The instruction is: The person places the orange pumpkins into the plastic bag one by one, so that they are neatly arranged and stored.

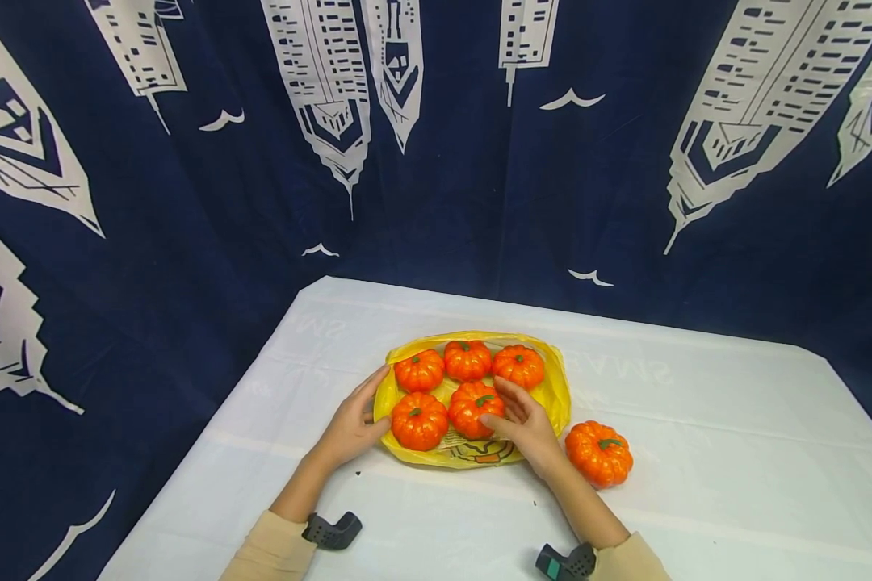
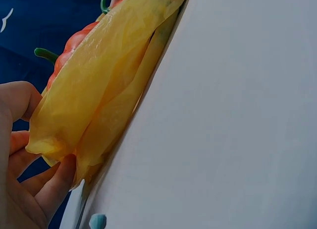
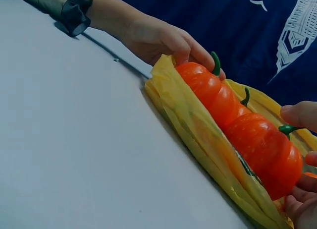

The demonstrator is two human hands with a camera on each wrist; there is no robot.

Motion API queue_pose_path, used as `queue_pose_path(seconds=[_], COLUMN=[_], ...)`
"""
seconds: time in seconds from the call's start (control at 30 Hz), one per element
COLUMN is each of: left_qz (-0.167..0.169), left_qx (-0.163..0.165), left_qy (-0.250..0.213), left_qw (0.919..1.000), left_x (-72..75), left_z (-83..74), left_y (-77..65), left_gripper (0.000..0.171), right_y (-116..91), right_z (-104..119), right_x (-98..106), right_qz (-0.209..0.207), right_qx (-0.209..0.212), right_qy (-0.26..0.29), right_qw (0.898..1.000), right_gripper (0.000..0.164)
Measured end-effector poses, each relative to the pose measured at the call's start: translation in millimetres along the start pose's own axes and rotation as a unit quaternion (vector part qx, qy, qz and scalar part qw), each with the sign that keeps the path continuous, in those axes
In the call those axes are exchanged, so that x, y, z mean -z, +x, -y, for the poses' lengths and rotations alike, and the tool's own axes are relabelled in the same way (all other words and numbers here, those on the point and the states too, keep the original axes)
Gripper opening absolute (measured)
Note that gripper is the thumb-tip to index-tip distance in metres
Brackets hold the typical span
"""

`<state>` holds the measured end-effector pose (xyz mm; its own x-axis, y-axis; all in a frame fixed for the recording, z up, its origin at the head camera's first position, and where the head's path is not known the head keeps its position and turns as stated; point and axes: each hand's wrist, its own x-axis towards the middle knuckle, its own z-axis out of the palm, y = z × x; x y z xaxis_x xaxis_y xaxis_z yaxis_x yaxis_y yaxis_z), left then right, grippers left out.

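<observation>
A yellow plastic bag [image 1: 558,387] lies spread open on the table, its rim turned up around several small orange pumpkins with green stems. At its left edge my left hand [image 1: 352,420] holds the bag's side, thumb and fingers on the thin plastic [image 2: 94,100]. My right hand [image 1: 526,424] grips the front middle pumpkin [image 1: 472,407] inside the bag, thumb at the front and fingers on its right side. Beside my left thumb sits the front left pumpkin [image 1: 419,421]. In the right wrist view the gripped pumpkin [image 3: 262,152] appears next to my right fingertips.
One more pumpkin [image 1: 599,454] rests on the white tablecloth [image 1: 727,468], outside the bag, close to my right forearm. Behind the table hangs a dark blue curtain [image 1: 472,218] with white building prints. Small dark specks lie near the front of the bag.
</observation>
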<state>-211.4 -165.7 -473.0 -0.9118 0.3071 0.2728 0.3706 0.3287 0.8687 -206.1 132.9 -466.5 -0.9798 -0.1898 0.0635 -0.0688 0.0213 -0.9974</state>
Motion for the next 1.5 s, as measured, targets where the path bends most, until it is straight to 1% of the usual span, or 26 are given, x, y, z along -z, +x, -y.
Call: queue_pose_path(seconds=[0.13,0.27,0.33,0.47,0.5,0.57,0.77,1.03,1.27,1.4,1.5], left_qz=[-0.001,-0.003,-0.001,0.002,0.003,0.001,-0.001,-0.002,-0.004,-0.006,-0.004], left_qx=[0.006,-0.004,-0.005,0.006,0.006,0.007,0.008,0.006,0.007,0.006,0.007], left_qy=[-0.002,-0.003,0.0,0.004,0.004,0.004,0.005,0.005,-0.007,-0.013,-0.016], left_qw=[1.0,1.0,1.0,1.0,1.0,1.0,1.0,1.0,0.9999,0.9999,0.9998], left_x=[-0.9,-1.2,0.1,-0.1,0.1,-1.3,-1.6,-1.7,-1.8,-1.4,-1.4], left_z=[0.0,0.2,-11.8,-12.5,-12.1,-1.1,-1.9,-1.0,-0.4,-1.6,-1.8], left_y=[-0.1,-0.4,-1.6,-1.0,-0.7,0.4,-0.8,-1.5,-1.0,-0.9,-0.7], left_gripper=[0.08,0.079,0.078,0.078,0.078,0.079,0.079,0.079,0.08,0.08,0.08], right_y=[-1.2,-4.0,-5.6,-9.2,-10.0,-11.9,-16.9,-22.7,-30.2,-34.7,-38.5], right_z=[5.1,13.0,16.9,25.0,27.1,31.9,46.7,56.3,63.4,66.5,66.3], right_x=[2.9,7.0,9.3,15.1,16.6,20.1,32.3,49.8,65.8,75.5,83.1], right_qz=[-0.006,-0.013,-0.015,-0.022,-0.024,-0.028,-0.039,-0.057,-0.073,-0.083,-0.092], right_qx=[0.005,0.007,0.011,0.028,0.033,0.038,0.04,0.069,0.09,0.1,0.1], right_qy=[0.009,0.005,0.001,-0.009,-0.009,-0.013,-0.027,-0.052,-0.054,-0.077,-0.095], right_qw=[1.0,1.0,1.0,0.999,0.999,0.999,0.998,0.995,0.992,0.988,0.986], right_gripper=[0.067,0.067,0.067,0.066,0.066,0.066,0.065,0.062,0.059,0.056,0.055])
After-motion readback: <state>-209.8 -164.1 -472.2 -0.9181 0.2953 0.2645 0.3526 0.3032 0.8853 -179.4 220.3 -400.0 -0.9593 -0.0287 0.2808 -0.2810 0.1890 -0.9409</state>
